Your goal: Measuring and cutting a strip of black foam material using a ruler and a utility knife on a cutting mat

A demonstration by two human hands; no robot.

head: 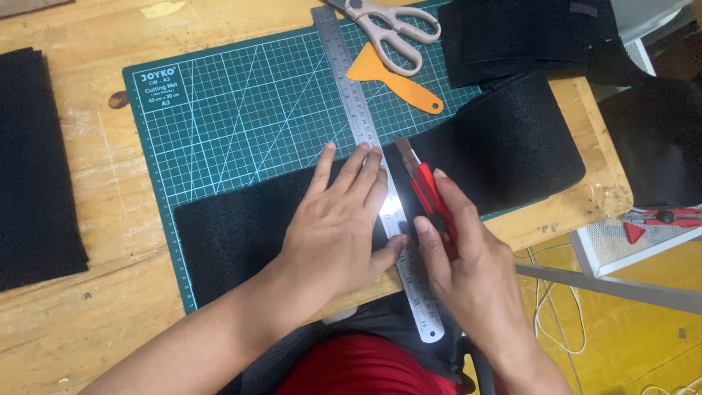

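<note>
One wooden table (88, 322) is seen, with a black pile (33, 161) lying at its left. A green mat (241, 110) is laid on it, and a black sheet (234, 234) is spread across the mat. The ruler (365, 139) is pressed flat on the sheet by the open left hand (340, 227). The red knife (428, 197) is gripped by the right hand (468, 271) just beside the ruler. Scissors (398, 29) and an orange scraper (391, 77) are placed above. A wire basket (629, 245) with a red tool (658, 218) inside is seen at the right.

A wooden table (88, 322) is seen, its top scuffed and marked. A green cutting mat (241, 110) is laid flat on it, reaching to the near edge. A stack of black fabric (33, 168) is placed on the bare wood at the left, well apart from the mat. More folded black fabric (526, 36) is piled at the far right corner, partly overlapping the mat.
</note>
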